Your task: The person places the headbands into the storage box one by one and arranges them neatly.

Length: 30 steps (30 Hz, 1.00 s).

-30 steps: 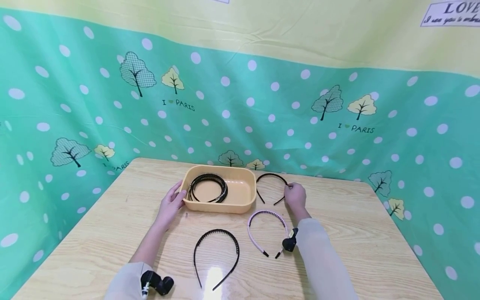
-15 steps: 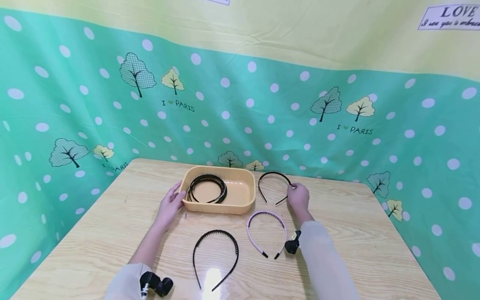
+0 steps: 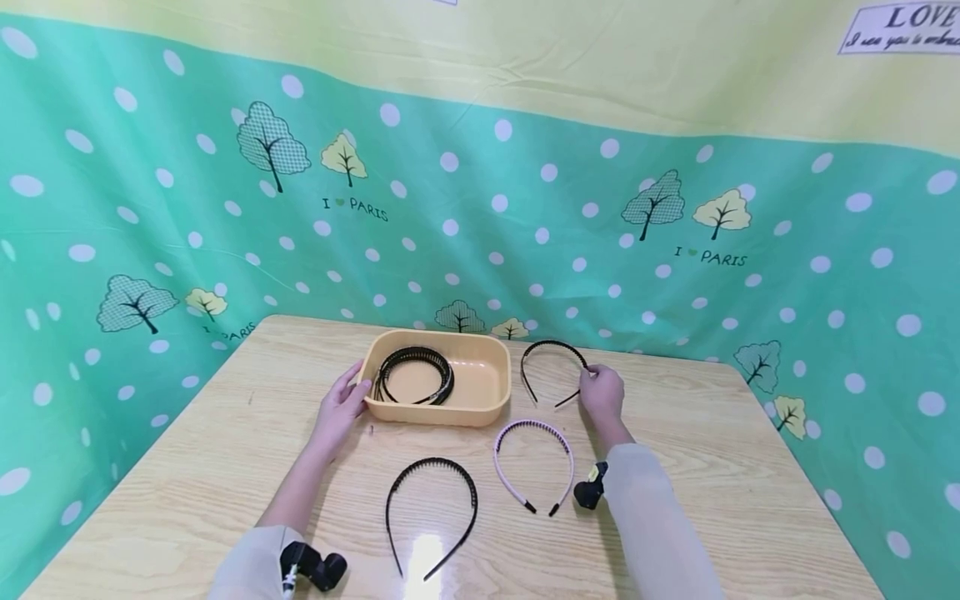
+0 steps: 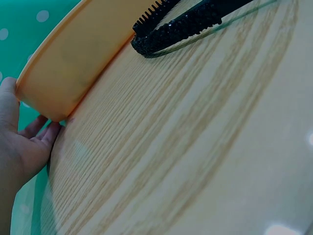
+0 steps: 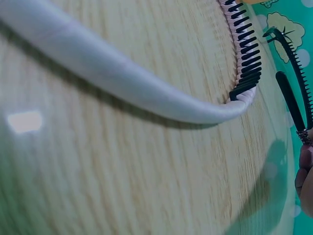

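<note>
My right hand [image 3: 602, 393] pinches a thin black toothed headband [image 3: 556, 342] by its right side, beside the box; in the right wrist view this headband [image 5: 292, 105] stands over the tabletop at the right edge. My left hand [image 3: 341, 412] holds the left end of an orange-yellow plastic box [image 3: 486, 414], with the thumb by the front corner. Several black headbands [image 3: 447, 379] lie stacked in the left half of the box. In the left wrist view the fingers of the left hand [image 4: 22, 147] curl round the box's end [image 4: 63, 73].
On the wooden table [image 3: 225, 467], a pale pink headband [image 3: 498, 468] with black tips lies in front of the right hand. Another black headband [image 3: 474, 508] lies nearer, between the arms. A green dotted curtain [image 3: 420, 233] hangs behind the table.
My right hand has shifted slightly to the right with the black headband, widening its gap from the box. The left hand and the box have stayed put.
</note>
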Available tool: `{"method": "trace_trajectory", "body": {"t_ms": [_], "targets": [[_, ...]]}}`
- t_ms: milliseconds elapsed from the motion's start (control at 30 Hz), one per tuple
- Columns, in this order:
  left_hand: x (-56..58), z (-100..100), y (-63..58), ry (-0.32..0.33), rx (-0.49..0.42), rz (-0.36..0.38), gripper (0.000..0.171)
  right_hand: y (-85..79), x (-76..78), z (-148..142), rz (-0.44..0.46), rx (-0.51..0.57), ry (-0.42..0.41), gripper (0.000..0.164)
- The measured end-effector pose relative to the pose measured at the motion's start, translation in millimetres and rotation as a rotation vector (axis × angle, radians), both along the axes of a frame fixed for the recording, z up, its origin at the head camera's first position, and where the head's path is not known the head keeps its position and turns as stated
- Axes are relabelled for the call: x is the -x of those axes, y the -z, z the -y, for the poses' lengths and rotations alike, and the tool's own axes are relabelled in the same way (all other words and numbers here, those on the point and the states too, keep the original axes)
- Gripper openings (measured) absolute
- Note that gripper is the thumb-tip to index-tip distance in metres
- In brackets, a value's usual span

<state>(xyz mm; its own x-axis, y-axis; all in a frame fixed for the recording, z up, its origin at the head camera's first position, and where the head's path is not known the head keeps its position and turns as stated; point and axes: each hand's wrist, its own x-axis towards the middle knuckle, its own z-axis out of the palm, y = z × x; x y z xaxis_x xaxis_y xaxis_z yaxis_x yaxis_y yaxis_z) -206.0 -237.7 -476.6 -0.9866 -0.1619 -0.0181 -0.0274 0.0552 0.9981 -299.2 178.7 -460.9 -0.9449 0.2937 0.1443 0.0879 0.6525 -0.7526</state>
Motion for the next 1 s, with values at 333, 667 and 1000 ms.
{"method": "trace_trajectory", "body": {"t_ms": [333,667,1000], "targets": [[0.0,-0.8,-0.2,0.003,-0.003,0.009,0.058,-7.6,-5.0,1.1,0.006,0.051,0.0,0.033],[-1.2,-1.0,-0.6,-0.001,0.007,0.007,0.06,-15.4,-5.1,1.0,-0.026,0.08,0.016,0.031],[-0.7,-0.8,-0.7,0.0,0.003,0.004,0.058,-17.7,-4.2,-0.2,-0.045,0.084,0.006,0.031]]}}
